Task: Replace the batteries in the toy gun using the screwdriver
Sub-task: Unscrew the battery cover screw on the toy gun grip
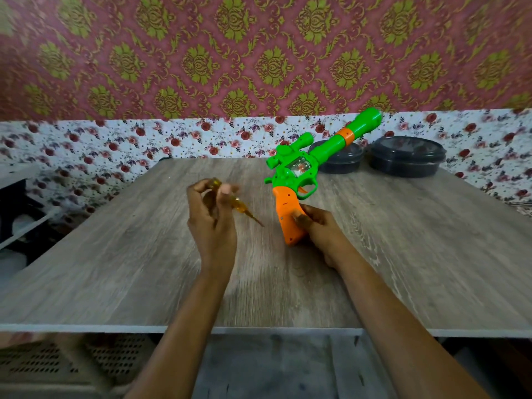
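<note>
Tabletop: toy gun in right hand

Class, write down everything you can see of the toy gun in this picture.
The toy gun looks like glossy plastic: green body, scope and long barrel with an orange band near the muzzle, a clear side window, orange trigger and orange grip. The right hand holds the grip, whose butt is down by the table; the barrel slants up and away to the right. The screwdriver in the left hand is clear of it.
</note>
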A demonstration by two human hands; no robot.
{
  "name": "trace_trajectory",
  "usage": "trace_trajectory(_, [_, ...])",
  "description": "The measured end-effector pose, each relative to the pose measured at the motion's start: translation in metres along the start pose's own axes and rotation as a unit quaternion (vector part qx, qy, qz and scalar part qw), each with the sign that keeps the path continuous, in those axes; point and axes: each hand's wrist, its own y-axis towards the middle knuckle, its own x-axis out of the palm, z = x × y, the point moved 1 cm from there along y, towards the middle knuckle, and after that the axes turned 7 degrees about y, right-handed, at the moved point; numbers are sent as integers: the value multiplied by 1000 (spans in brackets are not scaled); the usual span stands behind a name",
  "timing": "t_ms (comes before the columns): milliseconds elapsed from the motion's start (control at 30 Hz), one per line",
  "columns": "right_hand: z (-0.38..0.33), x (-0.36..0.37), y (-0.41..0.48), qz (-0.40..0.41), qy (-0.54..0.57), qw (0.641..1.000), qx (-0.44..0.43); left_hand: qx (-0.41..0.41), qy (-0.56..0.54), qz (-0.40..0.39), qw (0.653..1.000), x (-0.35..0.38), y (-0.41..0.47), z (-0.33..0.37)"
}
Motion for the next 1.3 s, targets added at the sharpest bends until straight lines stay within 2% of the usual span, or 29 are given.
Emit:
trace_trajectory(100, [-3, 2, -2, 2, -20, 1000, -14, -132, -112, 37, 984, 0, 6, -7])
trace_trajectory(200, [-6, 5, -6, -9, -45, 998, -47, -326, -159, 63, 930, 5, 12, -18])
trace_trajectory(267, [-11, 8, -5, -12, -84, 994, -74, -440, -144, -5, 886, 13, 15, -28])
trace_trajectory(367, [-21, 12, 3, -1, -173, 975, -141, -536, -118, -129, 826, 30, 12, -36])
trace_trajectory(433, [-28, 14, 10, 14, -242, 953, -180, -573, -147, -174, 787, 40, 10, -33])
trace_trajectory(533, [-34, 15, 12, 27, -352, 906, -232, -590, -197, -216, 753, 46, 8, -31])
trace_trajectory(633, [-35, 19, 8, 8, -463, 849, -255, -588, -231, -225, 742, 47, 8, -31])
trace_trajectory(800, [-38, 38, 6, -20, -599, 723, -343, -597, -333, -161, 712, 50, 8, -41])
trace_trajectory(900, [-43, 46, 10, -34, -633, 683, -364, -590, -318, -168, 723, 46, 9, -47])
trace_trajectory(1000, [-43, 47, 10, -42, -648, 674, -351, -594, -277, -181, 733, 43, 8, -43])
trace_trajectory(1067, [-44, 47, 7, -40, -637, 693, -335, -598, -270, -171, 735, 44, 8, -44])
trace_trajectory(1200, [-44, 34, 6, -5, -591, 758, -275, -579, -229, -208, 754, 52, 9, -47])
trace_trajectory(1300, [-44, 19, 8, 38, -507, 826, -243, -534, -97, -261, 798, 53, 20, -54])
